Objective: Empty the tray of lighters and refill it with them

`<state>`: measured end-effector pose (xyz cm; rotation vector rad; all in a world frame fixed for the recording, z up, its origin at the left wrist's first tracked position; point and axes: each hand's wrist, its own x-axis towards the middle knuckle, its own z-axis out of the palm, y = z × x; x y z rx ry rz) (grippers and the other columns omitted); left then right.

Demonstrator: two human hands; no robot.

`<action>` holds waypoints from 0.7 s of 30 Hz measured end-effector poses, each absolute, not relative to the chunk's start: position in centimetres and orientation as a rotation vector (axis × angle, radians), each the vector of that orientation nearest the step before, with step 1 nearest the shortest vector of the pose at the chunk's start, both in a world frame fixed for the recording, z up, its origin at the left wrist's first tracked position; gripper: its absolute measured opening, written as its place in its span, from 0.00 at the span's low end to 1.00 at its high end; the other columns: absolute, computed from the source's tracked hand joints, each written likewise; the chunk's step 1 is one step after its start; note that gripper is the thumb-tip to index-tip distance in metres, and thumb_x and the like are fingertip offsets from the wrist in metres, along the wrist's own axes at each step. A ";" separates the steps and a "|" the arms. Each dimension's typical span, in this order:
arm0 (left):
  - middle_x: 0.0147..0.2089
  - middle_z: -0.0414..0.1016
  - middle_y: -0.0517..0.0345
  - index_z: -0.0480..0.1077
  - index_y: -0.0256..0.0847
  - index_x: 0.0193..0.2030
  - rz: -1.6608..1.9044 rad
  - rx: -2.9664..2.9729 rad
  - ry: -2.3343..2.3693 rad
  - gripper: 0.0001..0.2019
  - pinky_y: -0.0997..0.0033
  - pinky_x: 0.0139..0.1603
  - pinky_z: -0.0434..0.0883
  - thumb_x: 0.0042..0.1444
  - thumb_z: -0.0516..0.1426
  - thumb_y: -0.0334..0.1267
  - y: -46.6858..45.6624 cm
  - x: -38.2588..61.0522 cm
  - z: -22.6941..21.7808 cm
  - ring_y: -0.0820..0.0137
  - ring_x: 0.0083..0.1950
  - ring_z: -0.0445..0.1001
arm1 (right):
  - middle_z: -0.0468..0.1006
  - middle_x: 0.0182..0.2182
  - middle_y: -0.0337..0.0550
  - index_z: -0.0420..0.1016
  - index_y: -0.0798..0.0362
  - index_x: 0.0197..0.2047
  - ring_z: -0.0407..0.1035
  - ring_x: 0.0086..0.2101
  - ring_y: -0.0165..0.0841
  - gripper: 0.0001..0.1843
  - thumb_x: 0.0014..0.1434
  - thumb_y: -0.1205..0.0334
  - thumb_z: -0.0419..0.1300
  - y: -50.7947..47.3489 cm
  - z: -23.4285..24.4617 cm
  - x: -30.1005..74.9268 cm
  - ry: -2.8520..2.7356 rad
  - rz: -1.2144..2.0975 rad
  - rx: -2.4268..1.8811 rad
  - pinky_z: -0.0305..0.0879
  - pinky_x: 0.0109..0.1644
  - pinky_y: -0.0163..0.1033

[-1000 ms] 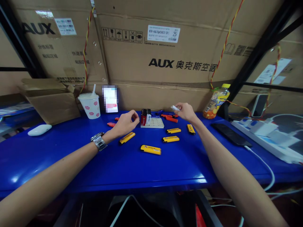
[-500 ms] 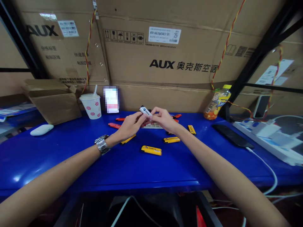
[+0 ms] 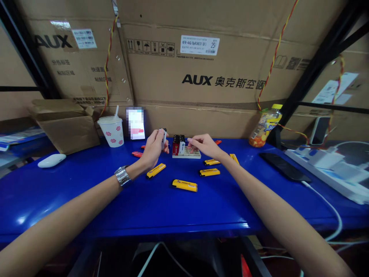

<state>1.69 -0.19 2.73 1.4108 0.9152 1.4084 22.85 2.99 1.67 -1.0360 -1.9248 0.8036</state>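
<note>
My left hand [image 3: 154,149] is closed around a white lighter [image 3: 164,137] with a black top, held upright left of a small cream tray [image 3: 186,156]. The tray's left part holds several upright lighters, among them a red one [image 3: 175,149] and a white one [image 3: 182,148]; its right part shows bare compartments. Over that right part hovers my right hand [image 3: 204,146], fingers bent and slightly apart, with nothing visible between them. Several yellow lighters lie in front, including one nearest me [image 3: 185,185] and one by my left wrist [image 3: 156,171]. Red lighters [image 3: 137,154] lie partly hidden behind my hands.
On the blue table [image 3: 129,211] stand a paper cup [image 3: 112,132] with a straw, a lit phone [image 3: 135,123] and a drink bottle [image 3: 265,126]. A black phone [image 3: 284,166] and a power strip [image 3: 331,175] lie right. Large cartons [image 3: 225,61] form the back.
My hands have moved apart. The white lighter, earlier between both hands, has gone left in my left hand. The tray and its upright lighters have come into view.
</note>
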 end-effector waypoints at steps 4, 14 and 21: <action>0.16 0.51 0.69 0.56 0.44 0.26 1.243 1.497 1.105 0.21 0.74 0.14 0.51 0.61 0.48 0.58 -0.3 1.1 3.0 0.80 0.14 0.48 | 0.77 0.23 0.45 0.74 0.56 0.26 0.72 0.23 0.30 0.20 0.57 0.47 0.57 3.6 1.2 24.1 -1.969 0.766 -1.108 0.68 0.29 0.36; 0.17 0.55 0.67 0.59 0.42 0.25 1.297 1.709 1.184 0.16 0.74 0.13 0.53 0.51 0.60 0.47 -0.5 1.2 2.7 0.79 0.14 0.55 | 0.77 0.23 0.44 0.73 0.56 0.25 0.72 0.23 0.31 0.16 0.56 0.52 0.57 3.0 1.4 23.3 -2.077 0.731 -1.096 0.67 0.28 0.36; 0.23 0.65 0.66 0.60 0.40 0.34 1.241 1.902 1.314 0.12 0.75 0.20 0.60 0.45 0.60 0.38 -0.3 1.0 2.5 0.77 0.20 0.63 | 0.75 0.23 0.41 0.73 0.55 0.28 0.70 0.23 0.29 0.19 0.57 0.48 0.57 1.6 2.1 21.6 -2.074 0.723 -1.018 0.65 0.28 0.34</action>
